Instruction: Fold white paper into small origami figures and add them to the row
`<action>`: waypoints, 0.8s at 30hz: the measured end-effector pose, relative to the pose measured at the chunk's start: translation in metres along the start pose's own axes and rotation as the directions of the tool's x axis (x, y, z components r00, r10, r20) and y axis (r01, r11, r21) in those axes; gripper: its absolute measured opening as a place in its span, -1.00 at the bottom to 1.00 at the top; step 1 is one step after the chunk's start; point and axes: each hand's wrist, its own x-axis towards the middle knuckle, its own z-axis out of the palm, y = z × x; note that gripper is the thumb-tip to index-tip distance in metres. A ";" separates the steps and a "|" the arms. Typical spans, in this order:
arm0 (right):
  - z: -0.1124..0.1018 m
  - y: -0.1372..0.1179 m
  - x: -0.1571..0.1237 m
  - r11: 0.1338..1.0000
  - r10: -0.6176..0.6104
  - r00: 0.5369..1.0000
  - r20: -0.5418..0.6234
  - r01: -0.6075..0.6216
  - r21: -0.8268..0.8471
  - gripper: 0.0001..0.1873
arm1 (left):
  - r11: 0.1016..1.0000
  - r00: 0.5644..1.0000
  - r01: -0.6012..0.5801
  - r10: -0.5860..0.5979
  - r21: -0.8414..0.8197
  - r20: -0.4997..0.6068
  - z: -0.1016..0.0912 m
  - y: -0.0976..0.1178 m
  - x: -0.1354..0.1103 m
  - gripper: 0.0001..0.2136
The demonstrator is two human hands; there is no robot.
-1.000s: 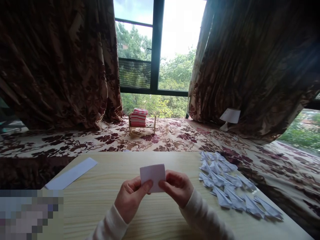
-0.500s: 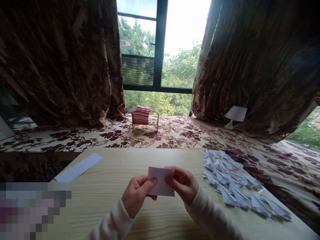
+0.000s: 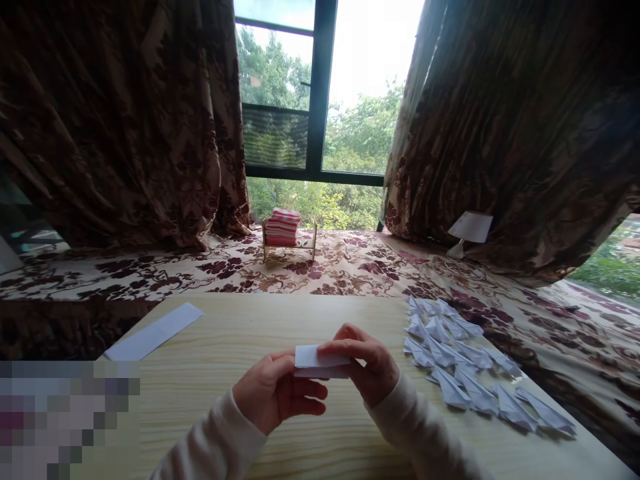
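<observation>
A small folded piece of white paper [image 3: 311, 357] is held above the table between both hands. My left hand [image 3: 273, 393] grips its left edge by the thumb, with the other fingers curved below and apart from each other. Across the right part of the paper lie the fingers of my right hand [image 3: 367, 363], which pinches it and hides that end. The paper is tilted so that it looks like a narrow strip with a lower layer showing at the front.
Several folded paper planes [image 3: 450, 360] lie in rows on the table's right side. A stack of long white paper strips [image 3: 155, 332] rests at the left of the wooden table [image 3: 240, 320]. Beyond are a small rack with striped cloths [image 3: 283, 228] and a lamp [image 3: 470, 228].
The paper has gone from facing me nearly flat to a tilted, narrower shape. My right fingers have moved onto its top, and my left fingers have spread below it.
</observation>
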 end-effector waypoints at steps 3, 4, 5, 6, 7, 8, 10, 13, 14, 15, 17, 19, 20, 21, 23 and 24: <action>-0.001 0.000 0.000 1.000 -0.010 1.000 0.030 0.011 -0.011 -0.73 | 1.000 1.000 -0.008 0.008 -0.010 -0.001 -0.002 0.000 0.000 -0.77; -0.001 0.001 0.001 1.000 -0.017 0.999 0.036 0.018 -0.021 -0.73 | 1.000 1.000 -0.016 0.016 -0.024 -0.018 -0.002 0.000 0.001 -0.78; 0.000 0.001 0.001 0.999 -0.026 0.999 0.039 0.027 -0.037 -0.72 | 0.999 0.999 -0.023 0.021 -0.043 -0.033 -0.002 0.000 0.001 -0.80; 0.000 0.002 0.001 0.997 -0.040 0.998 0.046 0.043 -0.060 -0.72 | 0.998 0.999 -0.025 0.022 -0.059 -0.044 -0.002 -0.001 0.001 -0.82; 0.000 0.003 0.001 0.994 -0.062 0.997 0.050 0.067 -0.087 -0.72 | 0.997 0.998 -0.029 0.025 -0.068 -0.055 -0.002 -0.001 0.002 -0.84; 0.001 0.003 0.002 0.989 -0.090 0.994 0.056 0.096 -0.115 -0.71 | 0.997 0.997 -0.030 0.026 -0.070 -0.067 -0.001 -0.001 0.002 -0.85; 0.000 0.005 0.002 0.973 -0.145 0.987 0.073 0.156 -0.170 -0.70 | 0.997 0.994 -0.028 0.021 -0.068 -0.104 0.001 0.000 0.002 -0.82; -0.002 0.005 0.003 0.949 -0.194 0.976 0.100 0.213 -0.231 -0.68 | 0.996 0.987 0.001 -0.015 -0.088 -0.159 0.003 0.003 0.002 -0.74; -0.003 0.005 0.003 0.943 -0.202 0.973 0.108 0.223 -0.247 -0.67 | 0.995 0.986 0.013 -0.029 -0.102 -0.163 0.004 0.004 0.002 -0.73; -0.004 0.004 0.004 0.937 -0.209 0.971 0.114 0.232 -0.260 -0.66 | 0.993 0.987 0.019 -0.037 -0.115 -0.157 0.004 0.005 0.002 -0.72; -0.005 0.004 0.004 0.929 -0.220 0.967 0.126 0.247 -0.274 -0.65 | 0.990 0.991 0.029 -0.047 -0.139 -0.126 0.005 0.008 0.001 -0.70; -0.005 0.003 0.004 0.925 -0.225 0.966 0.128 0.253 -0.284 -0.65 | 0.987 0.994 0.034 -0.049 -0.154 -0.094 0.006 0.008 0.000 -0.68; -0.004 0.003 0.004 0.923 -0.228 0.965 0.128 0.256 -0.286 -0.65 | 0.988 0.995 0.025 -0.040 -0.152 -0.094 0.006 0.008 0.000 -0.69; -0.004 0.003 0.004 0.921 -0.233 0.964 0.128 0.261 -0.289 -0.66 | 0.990 0.994 0.012 -0.027 -0.143 -0.105 0.006 0.007 0.001 -0.71; -0.004 0.004 0.004 0.917 -0.242 0.962 0.126 0.269 -0.294 -0.66 | 0.993 0.989 -0.023 0.006 -0.114 -0.147 0.006 0.005 0.002 -0.78; -0.004 0.004 0.004 0.915 -0.247 0.961 0.126 0.274 -0.296 -0.65 | 0.994 0.986 -0.039 0.021 -0.100 -0.167 0.006 0.004 0.002 -0.81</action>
